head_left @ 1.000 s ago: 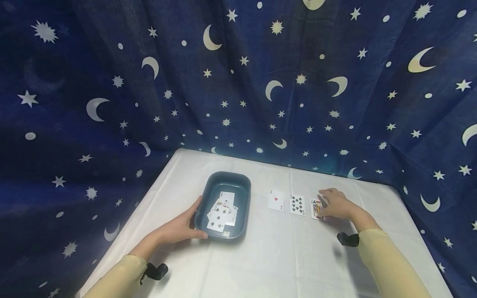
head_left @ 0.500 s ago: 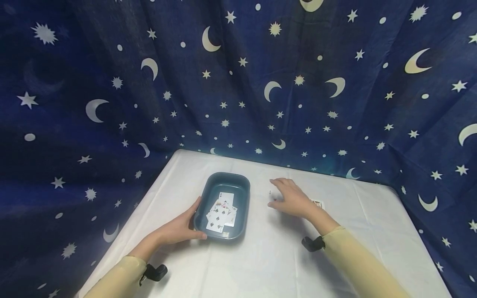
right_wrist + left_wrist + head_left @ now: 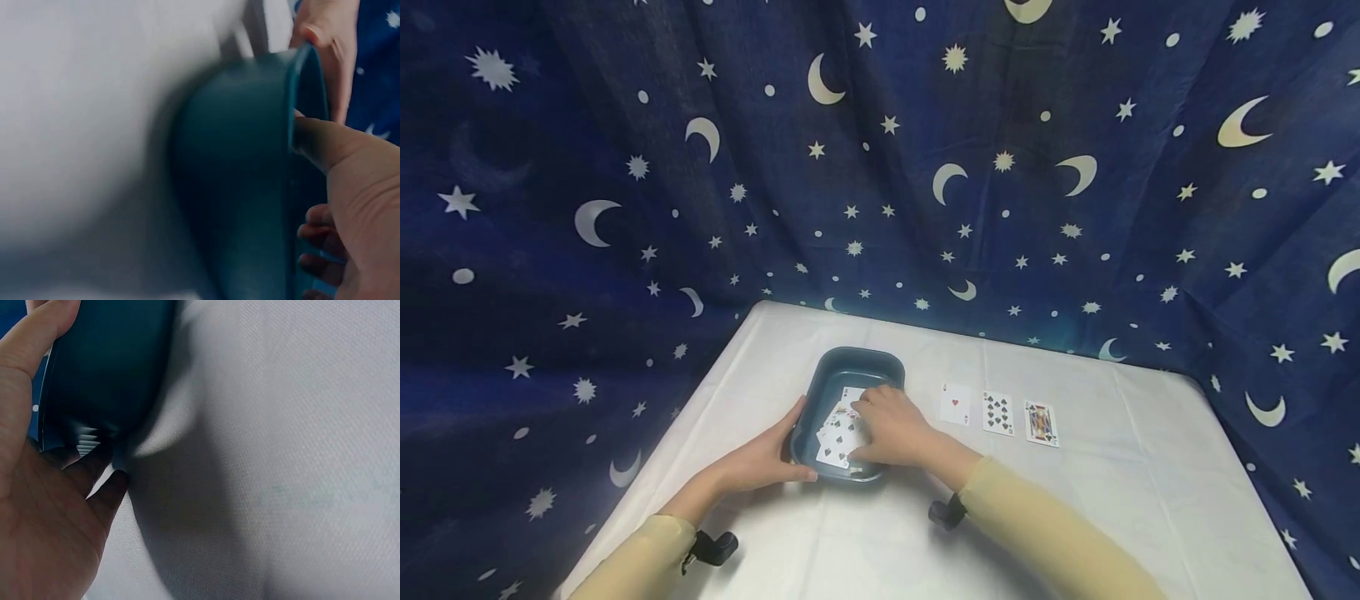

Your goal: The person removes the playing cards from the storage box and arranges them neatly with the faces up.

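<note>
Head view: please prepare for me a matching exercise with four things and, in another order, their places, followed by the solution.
Things
1. left hand
2. right hand
3. single-heart card
4. face card on the white cloth

Places
A. right end of the three-card row
B. reaching in over the tray's cards
C. left end of the row, nearest the tray
D. on the left side of the tray

Right pairs: 1-D, 2-B, 3-C, 4-A.

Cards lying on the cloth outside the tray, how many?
3 visible, in a row right of the tray: heart card nearest, spade card middle, face card farthest. Any underneath would be hidden.
</note>
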Action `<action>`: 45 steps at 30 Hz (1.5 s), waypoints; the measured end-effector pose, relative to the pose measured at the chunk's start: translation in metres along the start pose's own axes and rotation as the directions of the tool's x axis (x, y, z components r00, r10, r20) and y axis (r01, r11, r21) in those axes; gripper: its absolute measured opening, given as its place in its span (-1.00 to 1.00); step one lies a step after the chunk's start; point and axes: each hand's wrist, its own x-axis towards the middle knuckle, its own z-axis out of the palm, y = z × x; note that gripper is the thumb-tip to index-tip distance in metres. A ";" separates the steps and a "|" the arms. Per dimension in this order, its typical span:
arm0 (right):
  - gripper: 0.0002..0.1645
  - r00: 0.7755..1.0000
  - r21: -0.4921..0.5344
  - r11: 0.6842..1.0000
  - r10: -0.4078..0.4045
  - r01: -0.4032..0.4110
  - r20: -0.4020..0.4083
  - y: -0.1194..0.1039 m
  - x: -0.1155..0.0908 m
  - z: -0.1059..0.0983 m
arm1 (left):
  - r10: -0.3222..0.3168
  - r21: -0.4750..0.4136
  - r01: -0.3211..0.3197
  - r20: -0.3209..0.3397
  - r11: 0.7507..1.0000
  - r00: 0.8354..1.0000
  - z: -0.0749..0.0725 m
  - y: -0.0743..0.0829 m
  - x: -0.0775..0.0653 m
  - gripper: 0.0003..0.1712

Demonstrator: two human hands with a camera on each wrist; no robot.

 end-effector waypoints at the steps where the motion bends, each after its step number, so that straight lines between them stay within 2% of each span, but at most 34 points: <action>1: -0.01 1.000 -0.021 1.000 0.008 -0.008 0.015 -0.003 0.004 0.004 | 0.006 -0.001 -0.006 0.000 1.000 1.000 0.000 0.000 0.000 0.50; 5: -0.01 0.997 -0.072 0.996 0.052 -0.047 0.062 -0.012 0.016 0.016 | 0.014 -0.008 -0.014 0.002 1.000 1.000 0.001 -0.003 0.001 0.51; 10: 0.18 0.990 -0.109 0.991 0.095 -0.084 0.105 -0.017 0.024 0.023 | 0.007 -0.008 -0.007 0.005 1.000 1.000 0.000 -0.004 0.001 0.53; 13: 0.21 0.988 -0.126 0.988 0.105 -0.091 0.111 -0.019 0.026 0.027 | 0.014 0.000 -0.014 0.005 1.000 1.000 0.000 -0.003 0.001 0.54; 22: 0.18 0.990 -0.161 0.984 0.090 -0.072 0.109 -0.019 0.027 0.030 | 0.029 0.003 -0.029 0.003 1.000 1.000 0.000 -0.003 0.001 0.53; 45: 0.16 0.990 -0.131 0.988 0.094 -0.080 0.107 -0.016 0.027 0.032 | 0.032 0.002 -0.032 0.008 0.999 0.999 -0.001 -0.002 0.002 0.53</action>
